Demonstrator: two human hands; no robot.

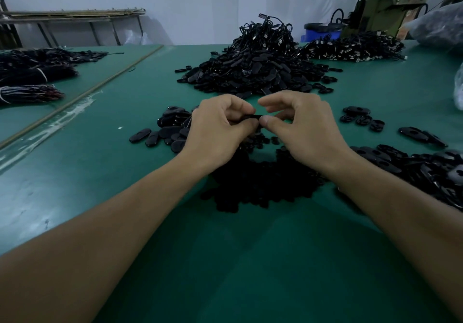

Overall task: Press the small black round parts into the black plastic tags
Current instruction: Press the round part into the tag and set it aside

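In the head view you look mid-press: your left grip (220,124) is clamped round a black plastic tag (251,116) above the middle of the tabletop (125,197), and your right grip (303,124) pinches its free end (any round part there is hidden). Next, probably firm thumb pressure, then another piece from the small black round parts (255,180) heaped below, toward the near edge.

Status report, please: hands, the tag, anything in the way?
Left hand grips one black tag. Right hand pinches its end. Pile of round parts beneath; nothing blocks.
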